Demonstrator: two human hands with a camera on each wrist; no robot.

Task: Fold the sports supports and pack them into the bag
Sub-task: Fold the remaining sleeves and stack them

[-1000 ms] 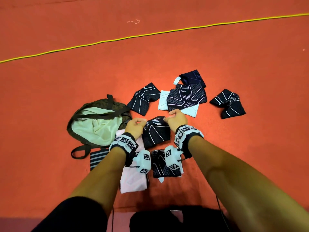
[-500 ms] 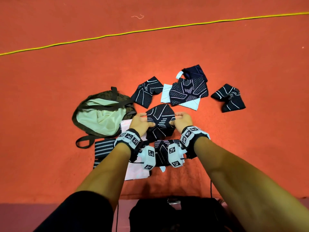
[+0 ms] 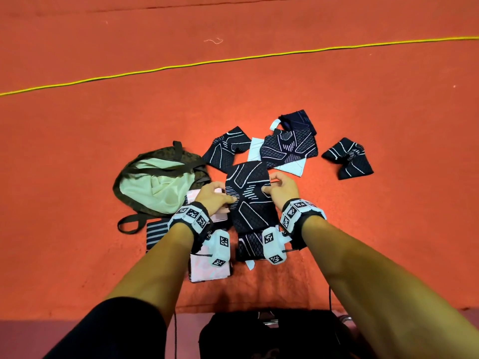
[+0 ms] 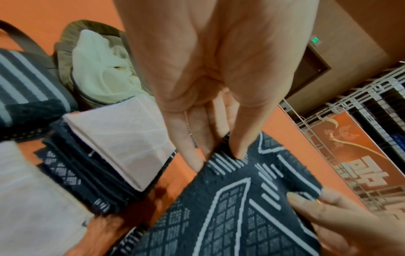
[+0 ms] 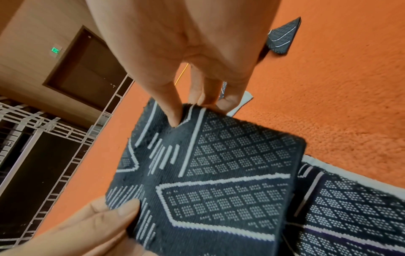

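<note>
While pinched, knit support (image 3: pixel 247 196) — flat, rectangular

the head view is evenly and warmly lit, brightest on the orange carpet (image 3: pixel 259 99) near the middle and dimmer toward the corners. the yellow cord (image 3: pixel 233 59) bows from 9 o'clock to 2 o'clock, showing wide-angle bending. soft shadows lie under the forearms at 6 o'clock. in the left wrist view the left hand (image 4: pixel 210 69) is huge, pale and soft-focused, with smeared cloth at 8 o'clock. in the right wrist view the right hand (image 5: pixel 186 43) is likewise soft, while the knit weave stays crisp.
</note>
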